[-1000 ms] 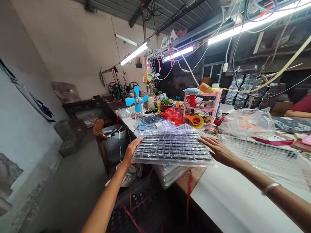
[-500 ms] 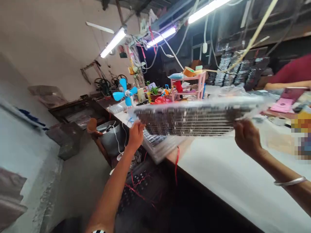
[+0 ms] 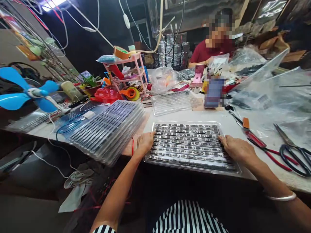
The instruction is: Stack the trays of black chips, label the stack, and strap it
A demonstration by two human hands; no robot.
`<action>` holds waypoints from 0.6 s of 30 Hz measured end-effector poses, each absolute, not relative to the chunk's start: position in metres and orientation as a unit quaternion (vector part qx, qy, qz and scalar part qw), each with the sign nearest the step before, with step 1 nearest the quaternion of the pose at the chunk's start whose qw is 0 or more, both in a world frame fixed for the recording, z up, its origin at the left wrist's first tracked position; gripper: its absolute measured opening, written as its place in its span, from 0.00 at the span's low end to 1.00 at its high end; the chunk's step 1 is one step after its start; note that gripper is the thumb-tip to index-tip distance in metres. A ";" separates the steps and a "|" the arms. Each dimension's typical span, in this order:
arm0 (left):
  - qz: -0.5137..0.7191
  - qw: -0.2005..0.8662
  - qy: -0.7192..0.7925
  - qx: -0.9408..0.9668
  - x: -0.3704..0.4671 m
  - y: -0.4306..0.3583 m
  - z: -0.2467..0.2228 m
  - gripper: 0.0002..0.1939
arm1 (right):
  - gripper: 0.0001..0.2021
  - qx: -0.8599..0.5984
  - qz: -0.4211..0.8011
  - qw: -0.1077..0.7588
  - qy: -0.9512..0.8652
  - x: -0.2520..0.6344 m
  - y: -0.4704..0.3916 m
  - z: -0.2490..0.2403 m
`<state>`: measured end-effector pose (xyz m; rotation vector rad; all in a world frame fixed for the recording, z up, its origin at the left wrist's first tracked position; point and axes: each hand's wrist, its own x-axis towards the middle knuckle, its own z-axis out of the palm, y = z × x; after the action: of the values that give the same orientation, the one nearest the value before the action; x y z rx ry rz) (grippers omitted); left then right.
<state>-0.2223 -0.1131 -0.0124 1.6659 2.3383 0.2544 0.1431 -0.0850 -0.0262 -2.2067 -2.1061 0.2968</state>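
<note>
A clear plastic tray (image 3: 191,165) filled with rows of small dark strips lies at the front edge of the white table, its near rim jutting slightly past it. My left hand (image 3: 145,142) grips the tray's left side, fingers closed on the rim. On the opposite side my right hand (image 3: 236,148) holds the right rim, thumb on top, a bangle on that wrist. Left of it stands a stack of similar filled trays (image 3: 107,129). Farther back lies another clear tray (image 3: 172,102), which looks unfilled.
Scissors (image 3: 293,145) and red-handled pliers (image 3: 261,140) lie at the right, near plastic bags (image 3: 272,97). A pink shelf (image 3: 128,69) and tape dispenser (image 3: 132,94) stand at the back. A blue fan (image 3: 34,92) is far left. A person in red (image 3: 211,51) sits across the table.
The filled tray has come down from the air above the stack onto the table's front edge, between my hands. My view has turned right and downward.
</note>
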 end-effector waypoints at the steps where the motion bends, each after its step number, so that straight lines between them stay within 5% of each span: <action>1: 0.093 0.140 0.800 0.576 -0.225 -0.114 -0.014 0.26 | 0.29 -0.724 0.100 0.024 -0.682 0.145 -0.090 -0.025; 18: 0.293 0.288 0.674 0.615 -0.250 -0.115 -0.031 0.25 | 0.31 -0.774 0.125 0.094 -0.613 0.138 -0.117 -0.029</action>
<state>-0.2499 -0.1145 -0.0308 1.6421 1.7991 0.7821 0.1382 -0.1173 -0.0292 -2.2964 -1.8193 0.3722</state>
